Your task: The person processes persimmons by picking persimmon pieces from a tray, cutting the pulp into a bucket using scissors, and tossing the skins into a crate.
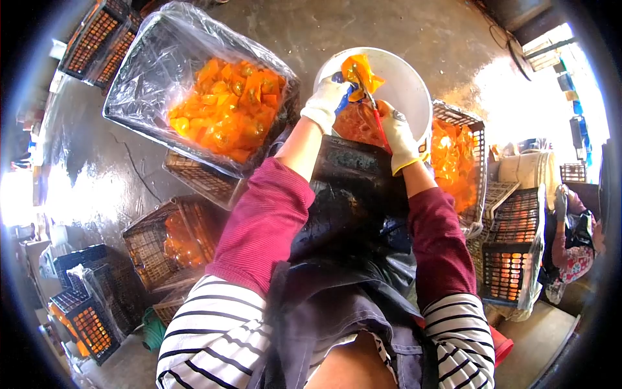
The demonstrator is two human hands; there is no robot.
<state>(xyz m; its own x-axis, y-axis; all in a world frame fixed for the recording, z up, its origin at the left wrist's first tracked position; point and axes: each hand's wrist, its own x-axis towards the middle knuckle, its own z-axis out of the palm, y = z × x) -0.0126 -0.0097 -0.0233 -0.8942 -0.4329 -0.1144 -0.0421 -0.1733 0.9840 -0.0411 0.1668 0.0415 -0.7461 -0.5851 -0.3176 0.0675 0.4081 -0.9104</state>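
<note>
Over a white bucket [414,91], my left hand [329,98], in a white glove with blue fingertips, grips an orange-yellow piece [363,74]. My right hand [396,133], in a white glove with a yellow cuff, is closed around the red handles of scissors [380,123]. The scissor blades reach up to the orange piece. Reddish-orange material [357,124] lies in the bucket below my hands. To the left, a crate lined with clear plastic [152,65] holds a heap of orange pieces [227,107].
At the right of the bucket stands a crate of orange pieces [451,159]. More crates are stacked at the right [512,249] and lower left [94,324]. A brown crate [146,249] sits left of my arm. Another person [575,240] is at the far right.
</note>
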